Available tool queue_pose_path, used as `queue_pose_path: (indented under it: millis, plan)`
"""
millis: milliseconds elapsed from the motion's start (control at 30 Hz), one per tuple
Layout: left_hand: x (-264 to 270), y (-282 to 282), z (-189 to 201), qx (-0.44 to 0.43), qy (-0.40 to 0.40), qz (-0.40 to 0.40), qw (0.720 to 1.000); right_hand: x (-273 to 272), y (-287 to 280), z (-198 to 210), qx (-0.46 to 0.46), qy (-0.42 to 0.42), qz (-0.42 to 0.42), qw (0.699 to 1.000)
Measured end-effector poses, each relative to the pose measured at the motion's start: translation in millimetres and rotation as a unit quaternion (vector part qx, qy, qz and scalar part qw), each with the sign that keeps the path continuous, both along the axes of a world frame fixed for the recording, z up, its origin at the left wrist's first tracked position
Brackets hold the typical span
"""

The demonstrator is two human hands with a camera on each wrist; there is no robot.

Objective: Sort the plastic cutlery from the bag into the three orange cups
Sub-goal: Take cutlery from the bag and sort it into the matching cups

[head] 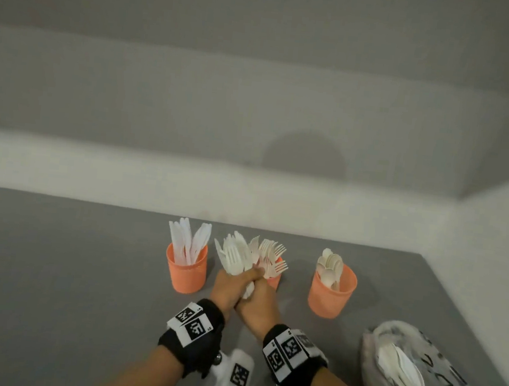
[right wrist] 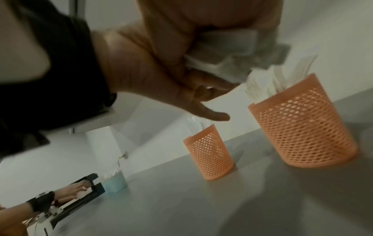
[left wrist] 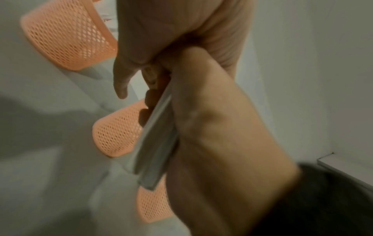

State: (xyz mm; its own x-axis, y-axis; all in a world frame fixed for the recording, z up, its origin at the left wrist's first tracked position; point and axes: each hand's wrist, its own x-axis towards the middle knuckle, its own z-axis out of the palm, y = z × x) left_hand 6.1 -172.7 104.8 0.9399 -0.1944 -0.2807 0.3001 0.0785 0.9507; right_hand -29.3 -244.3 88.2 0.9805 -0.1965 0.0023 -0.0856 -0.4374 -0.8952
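I am standing at a bare grey counter [head: 51, 265] set into a corner of plain, unadorned walls [head: 256, 98], so this is looking like a recording lab or test room, not a home. Farther along the counter another person's arm [right wrist: 22, 206], wearing a black wrist strap with printed markers, is working at a dark device [right wrist: 80, 193] beside a pale blue cup [right wrist: 116, 183].
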Motion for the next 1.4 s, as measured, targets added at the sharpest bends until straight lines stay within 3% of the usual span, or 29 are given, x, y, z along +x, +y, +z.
queue_pose_path:
  millis: [167,267,333,467,567,667,767,867,967,1100,1167,1233,1300,1400]
  plan:
    - [0.7,7.7,11.0,-0.046,-0.010,-0.080,0.996,7.4,-11.7,10.6,0.116,0.083,0.086,0.986]
    - [3.4,10.0,16.2,-0.034,-0.033,-0.152,0.987,5.4,-15.5,20.7,0.248,0.152,0.125,0.949]
    - [5.0,11.6,20.2,-0.022,-0.029,-0.175,0.984,5.5,-12.2,23.1,0.271,0.160,0.127,0.941]
    - [14.0,10.6,17.3,-0.032,-0.034,-0.111,0.993,19.5,-1.0,6.2,0.085,0.050,-0.003,0.995]
    - [13.6,2.5,11.9,-0.044,-0.036,-0.040,0.998,18.4,-0.6,0.9,-0.035,0.001,-0.048,0.998]
    - [10.4,-5.5,11.8,-0.060,-0.011,0.004,0.998,14.2,-6.0,1.1,-0.081,0.005,-0.044,0.996]
    - [11.3,-3.9,11.6,-0.050,-0.017,-0.015,0.998,13.4,-14.0,6.8,-0.018,0.004,0.047,0.999]
    - [10.8,-0.7,14.4,-0.068,-0.035,-0.095,0.993,10.5,-24.9,20.5,0.141,0.084,0.126,0.978]
    - [12.1,0.5,16.3,-0.094,-0.022,-0.170,0.981,6.6,-28.5,22.5,0.291,0.148,0.126,0.937]
    - [16.0,2.3,12.9,-0.029,-0.017,-0.205,0.978,4.8,-24.1,14.0,0.352,0.156,0.104,0.917]
    - [17.8,2.0,11.2,-0.037,-0.025,-0.172,0.984,8.0,-27.3,8.6,0.369,0.157,0.079,0.913]
    - [23.0,2.2,12.0,-0.066,-0.033,-0.086,0.994,11.9,-32.8,5.0,0.367,0.174,0.059,0.912]
    - [30.2,5.5,15.7,-0.023,-0.087,-0.005,0.996,13.7,-38.9,4.2,0.354,0.181,0.041,0.916]
    - [35.5,5.6,20.6,0.058,-0.165,0.000,0.985,14.9,-42.1,3.2,0.340,0.184,0.047,0.921]
